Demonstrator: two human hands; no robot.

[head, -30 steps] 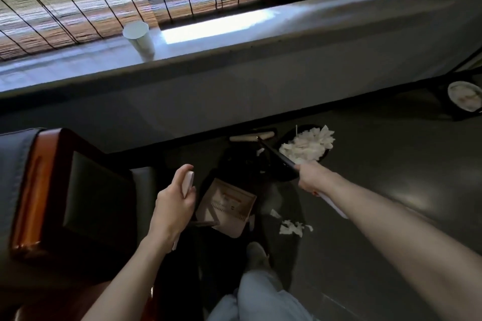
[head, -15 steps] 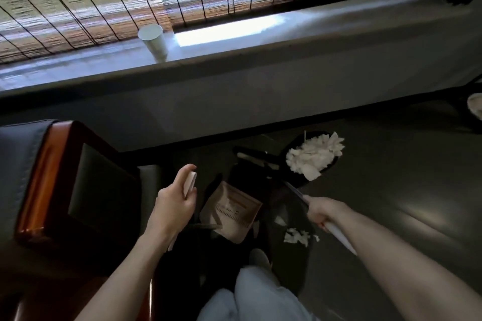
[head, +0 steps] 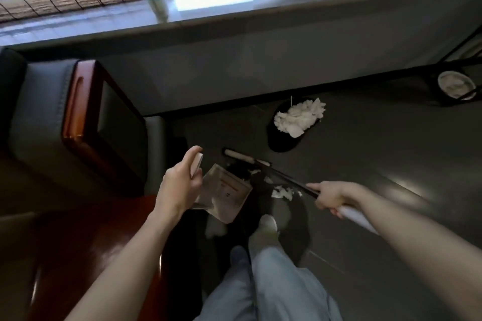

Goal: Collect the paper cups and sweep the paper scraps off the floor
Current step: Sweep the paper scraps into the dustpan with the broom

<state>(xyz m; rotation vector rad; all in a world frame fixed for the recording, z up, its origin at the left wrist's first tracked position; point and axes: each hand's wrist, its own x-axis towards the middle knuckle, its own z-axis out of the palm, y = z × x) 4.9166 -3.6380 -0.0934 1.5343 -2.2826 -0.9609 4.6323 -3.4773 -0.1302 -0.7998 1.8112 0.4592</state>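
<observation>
Sweeping step. My left grip is clenched on the dustpan handle & my right grip on the broom. Nxt: push small scraps into the pan, then the big pile.

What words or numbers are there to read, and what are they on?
On the dustpan: a few small dark marks inside, too blurred to read.
On the paper cup and the broom: no writing shows.
No text in this picture can be read.
</observation>
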